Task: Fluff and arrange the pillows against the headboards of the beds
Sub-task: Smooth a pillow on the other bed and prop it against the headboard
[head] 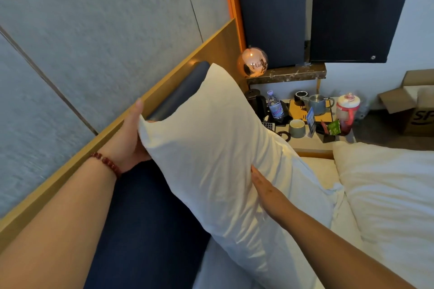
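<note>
A white pillow [211,152] stands on edge against the dark blue padded headboard [145,213], which has a wooden top rail [164,84]. My left hand [131,138] grips the pillow's upper left corner, thumb up by the rail and fingers hidden behind the fabric. My right hand [263,185] lies flat on the pillow's front face with straight fingers. A second white pillow [387,190] lies on the bed at the right.
A bedside table [312,141] beyond the pillow carries a kettle, a water bottle, cups, a teapot and a phone. A copper globe lamp [252,62] hangs above it. An open cardboard box [413,105] sits on the floor at far right.
</note>
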A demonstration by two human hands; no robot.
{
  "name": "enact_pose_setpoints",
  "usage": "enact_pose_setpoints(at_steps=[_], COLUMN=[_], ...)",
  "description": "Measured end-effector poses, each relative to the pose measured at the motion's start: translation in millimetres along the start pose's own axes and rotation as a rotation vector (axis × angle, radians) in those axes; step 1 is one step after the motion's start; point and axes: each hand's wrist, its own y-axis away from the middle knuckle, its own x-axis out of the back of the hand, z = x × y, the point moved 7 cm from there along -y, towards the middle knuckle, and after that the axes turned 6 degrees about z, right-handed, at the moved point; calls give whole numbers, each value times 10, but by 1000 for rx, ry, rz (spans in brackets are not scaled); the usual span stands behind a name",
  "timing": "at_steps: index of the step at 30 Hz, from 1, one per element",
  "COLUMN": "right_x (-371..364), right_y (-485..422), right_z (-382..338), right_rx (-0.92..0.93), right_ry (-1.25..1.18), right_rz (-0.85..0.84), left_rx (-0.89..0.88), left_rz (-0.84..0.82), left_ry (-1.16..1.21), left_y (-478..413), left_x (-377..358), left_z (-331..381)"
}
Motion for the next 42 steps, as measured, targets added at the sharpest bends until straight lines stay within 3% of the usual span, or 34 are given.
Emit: enact_pose_setpoints(at_steps=[4, 8, 11, 13, 17, 20, 23, 25, 27, 30, 36, 39, 42], right_x=[-58, -137, -161, -131, 13, 187, 262, 229, 166, -37, -351, -546, -763], right_y=[34, 56, 59, 39, -62, -207, -313, -293, -209, -71, -352, -650, -882], right_z=[8, 79, 154, 198, 251, 360, 457, 560, 665, 896, 1198, 1290, 1461], right_rx=[-37, -40, -13, 4, -69, -260, -329, -295, -139, 213, 442, 441, 295], right_ry=[-24, -21, -6, -13, -119, -451, -610, -451, -171, 399, 982, 1084, 1076], right_rz=[-28, -44, -58, -61, -22, 74, 108, 99, 78, -58, -255, -321, -382], left_rx=[153, 349, 268, 160, -81, -166, -207, -109, 5, -29, -127, -114, -73], left_rz=[-32, -164, -189, -62, 88, -54, -180, -243, -232, -48, -25, -40, -84], left_ry=[-420, -831, -1172, -1302, -1274, -1055, -1041, -1022, -938, -1097, -1052, -1063, -1098], left_y=[-107, -209, -382, -544, -749, -790, -801, -868, -971, -1161, -1314, -1349, -1369], left_x=[105, -78, -340, -439, -546, -661, -722, -707, -721, -757, -933, -1019, -1102], left_z=[181, 240, 233, 287, 309, 137, 44, -32, -97, -131, -532, -743, -978])
